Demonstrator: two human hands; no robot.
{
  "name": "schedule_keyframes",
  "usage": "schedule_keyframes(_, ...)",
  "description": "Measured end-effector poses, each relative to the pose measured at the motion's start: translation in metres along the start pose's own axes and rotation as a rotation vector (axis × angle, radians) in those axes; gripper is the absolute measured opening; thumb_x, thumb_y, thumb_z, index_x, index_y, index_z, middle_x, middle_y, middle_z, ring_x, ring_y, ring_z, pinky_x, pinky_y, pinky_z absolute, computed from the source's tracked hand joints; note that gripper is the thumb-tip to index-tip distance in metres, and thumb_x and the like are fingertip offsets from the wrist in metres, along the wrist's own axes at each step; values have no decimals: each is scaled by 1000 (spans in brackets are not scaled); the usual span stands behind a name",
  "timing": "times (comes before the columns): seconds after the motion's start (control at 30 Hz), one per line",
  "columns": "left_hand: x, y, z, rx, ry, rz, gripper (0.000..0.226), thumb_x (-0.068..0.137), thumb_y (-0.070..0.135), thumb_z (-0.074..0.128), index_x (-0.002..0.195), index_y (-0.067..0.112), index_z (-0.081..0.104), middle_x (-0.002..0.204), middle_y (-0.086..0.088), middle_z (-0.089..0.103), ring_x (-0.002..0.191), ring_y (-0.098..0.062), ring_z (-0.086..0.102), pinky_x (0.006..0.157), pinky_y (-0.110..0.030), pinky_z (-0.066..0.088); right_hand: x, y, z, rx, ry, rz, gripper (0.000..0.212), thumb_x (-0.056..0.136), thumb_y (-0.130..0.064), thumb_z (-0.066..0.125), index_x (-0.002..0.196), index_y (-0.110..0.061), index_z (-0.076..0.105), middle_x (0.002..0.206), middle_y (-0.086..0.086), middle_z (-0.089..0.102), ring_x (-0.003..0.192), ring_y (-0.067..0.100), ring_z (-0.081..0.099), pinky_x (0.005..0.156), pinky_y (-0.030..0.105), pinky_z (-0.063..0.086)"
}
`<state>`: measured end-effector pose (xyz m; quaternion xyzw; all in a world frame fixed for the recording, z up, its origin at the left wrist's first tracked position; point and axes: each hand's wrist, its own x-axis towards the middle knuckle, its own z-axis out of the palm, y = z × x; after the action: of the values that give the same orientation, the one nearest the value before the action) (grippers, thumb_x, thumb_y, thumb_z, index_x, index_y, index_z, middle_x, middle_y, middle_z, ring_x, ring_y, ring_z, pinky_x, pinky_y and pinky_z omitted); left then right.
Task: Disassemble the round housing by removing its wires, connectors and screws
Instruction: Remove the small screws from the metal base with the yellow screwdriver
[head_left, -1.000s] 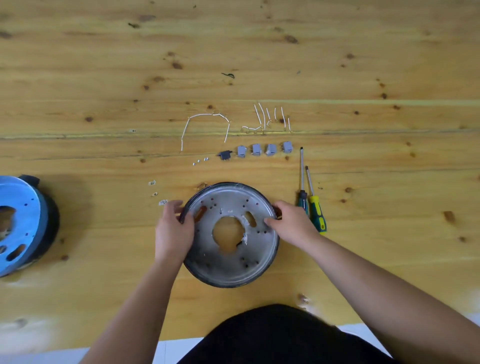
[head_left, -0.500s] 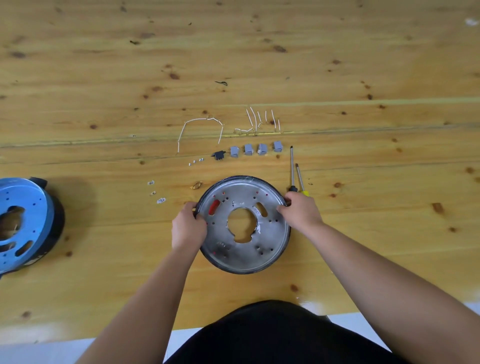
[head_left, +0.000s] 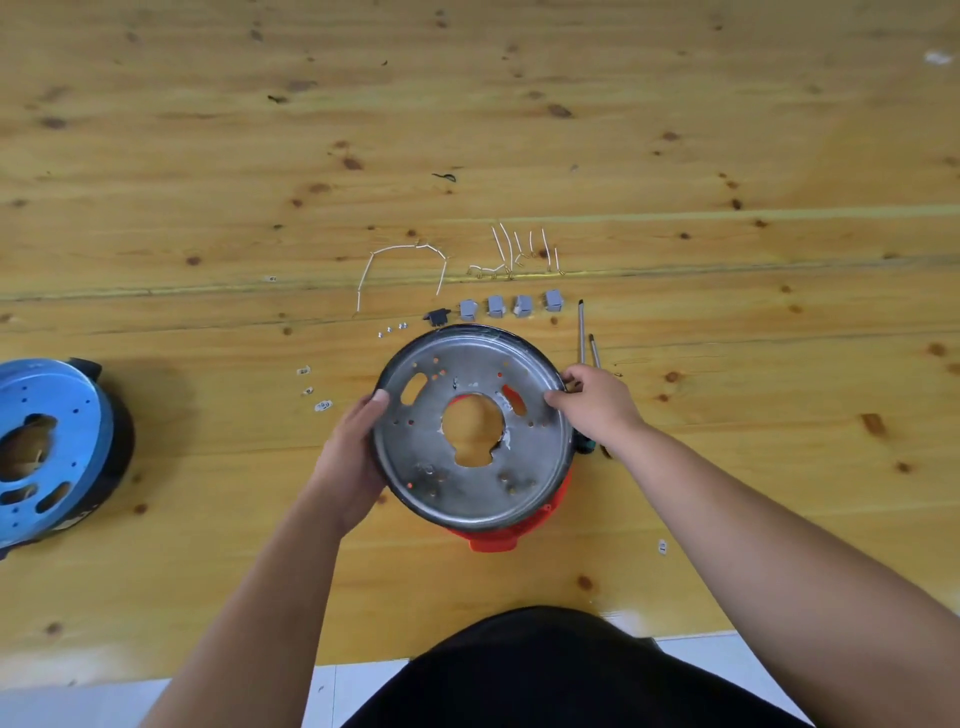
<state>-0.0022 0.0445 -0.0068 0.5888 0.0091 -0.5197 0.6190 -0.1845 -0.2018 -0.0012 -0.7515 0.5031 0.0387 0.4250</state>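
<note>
The round housing (head_left: 470, 467) has a grey metal plate with a large centre hole, a black rim and a red body showing below its near edge. It is lifted and tilted towards me. My left hand (head_left: 349, 452) grips its left rim, thumb on top. On the right rim, my right hand (head_left: 597, 405) holds on with its fingers curled over the edge. Beyond it on the wooden table (head_left: 727, 156) lie white wires (head_left: 405, 260), more short wires (head_left: 519, 252), several grey connectors (head_left: 509, 305), a black connector (head_left: 436, 317) and small screws (head_left: 392, 328).
Two screwdrivers (head_left: 587, 338) lie right of the housing, their handles hidden behind my right hand. A second housing with a blue plate (head_left: 47, 447) sits at the far left. Small metal bits (head_left: 314, 389) lie left of the housing, one more (head_left: 662, 545) near my right forearm.
Both hands have lifted the housing off the table and tilted it, so its red underside now shows. It has also turned, with the slots in new positions.
</note>
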Motion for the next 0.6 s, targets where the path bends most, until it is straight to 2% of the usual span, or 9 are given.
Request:
schedule_keyframes(0.07,-4,0,-7,-219,-117,-53,64,95,65,59,142,22,61,142,-17,62,125,-40,63,93,-52,57,2,-7,4,25,-32,-8,8,95,-33,73,93,-29,66,90,-5,69,73,14,67,55,28,44)
schedule_keyframes(0.13,-6,-2,-11,-357,-140,-115,71,97,71,53,152,26,50,155,-19,49,141,-45,48,114,-62,40,1,-14,11,73,-45,-13,10,94,-35,75,96,-27,69,95,-4,72,81,15,69,62,30,51)
schedule_keyframes(0.2,-9,-3,-8,-439,-167,-121,74,94,78,50,154,36,44,159,-19,43,146,-46,41,120,-67,25,1,-20,15,84,-69,-31,11,94,-39,75,97,-29,70,96,-8,72,87,15,68,73,34,55)
schedule_keyframes(0.27,-15,1,-5,-436,-157,-47,69,92,79,51,149,40,51,154,-18,50,142,-42,48,115,-68,34,-1,-24,18,86,-118,-60,7,96,-43,72,96,-37,70,95,-16,70,86,9,67,72,28,53)
schedule_keyframes(0.33,-21,10,-6,-413,-101,42,66,91,78,53,143,38,59,141,-17,62,125,-36,64,102,-60,50,-4,-22,19,150,-151,-83,12,100,-43,67,108,-35,72,107,-13,74,87,9,72,79,28,58)
schedule_keyframes(0.37,-25,16,-8,-393,-83,112,65,92,77,53,144,38,58,133,-16,66,113,-33,68,99,-55,52,-4,-18,18,123,-134,-103,21,102,-42,64,117,-29,73,115,-9,74,96,13,73,88,31,58)
schedule_keyframes(0.43,-34,30,-12,-304,-88,270,63,95,72,53,149,40,50,117,-10,63,96,-27,65,96,-48,53,-5,-7,15,-102,-71,-164,32,103,-37,63,129,-20,69,128,0,68,114,20,67,100,33,51)
schedule_keyframes(0.53,-42,45,-13,99,34,452,60,91,71,58,146,47,48,105,2,64,87,-17,59,76,-34,53,-5,7,16,-350,-56,-144,44,103,-31,62,144,-14,57,139,9,54,123,27,60,104,35,48)
schedule_keyframes(0.6,-40,44,-12,441,185,549,55,88,68,55,142,58,47,113,6,66,94,-7,61,81,-25,52,-5,8,20,-441,-90,-120,45,103,-28,61,145,-12,53,139,12,54,125,31,59,103,39,51)
